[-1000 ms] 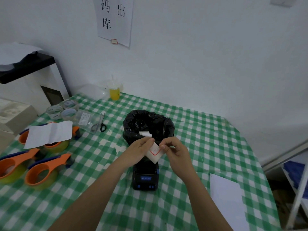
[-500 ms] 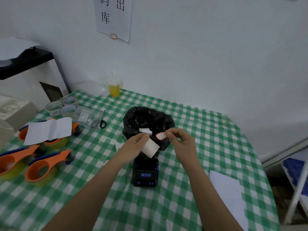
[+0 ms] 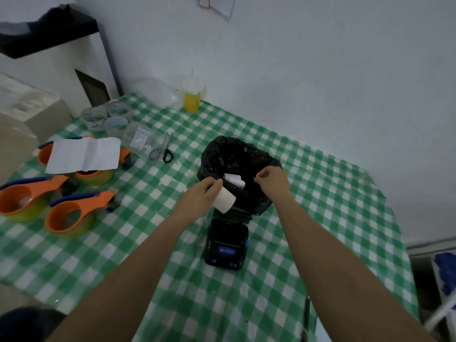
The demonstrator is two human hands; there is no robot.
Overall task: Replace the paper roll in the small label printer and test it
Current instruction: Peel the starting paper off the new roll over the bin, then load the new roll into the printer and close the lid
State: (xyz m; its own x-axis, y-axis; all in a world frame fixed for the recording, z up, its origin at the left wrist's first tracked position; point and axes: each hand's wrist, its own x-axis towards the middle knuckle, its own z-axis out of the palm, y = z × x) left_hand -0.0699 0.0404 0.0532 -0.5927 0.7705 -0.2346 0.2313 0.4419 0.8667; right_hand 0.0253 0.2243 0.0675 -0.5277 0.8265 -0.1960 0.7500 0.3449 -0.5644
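My left hand (image 3: 198,198) grips a small white paper roll (image 3: 225,200) just in front of the black-bagged waste bin (image 3: 222,146). Over the bin's right rim, my right hand (image 3: 272,180) has its fingertips pinched together, and I see nothing between them. A white scrap of paper (image 3: 234,180) lies inside the bin. On the green checked tablecloth (image 3: 308,193), directly below the roll, stands the small black label printer (image 3: 225,243) with blue buttons. Its top part is partly hidden by the roll and the bag.
Three orange tape dispensers (image 3: 69,214) sit at the left, one under a folded white sheet (image 3: 84,154). Scissors (image 3: 164,150), clear tape rolls (image 3: 95,117) and a yellow drink cup (image 3: 192,101) lie toward the back. The table's right edge (image 3: 404,243) drops off near a metal frame.
My right hand peeled a red-edged sticker off the roll and moved right and up over the bin. My left hand kept the roll. The camera tilted down.
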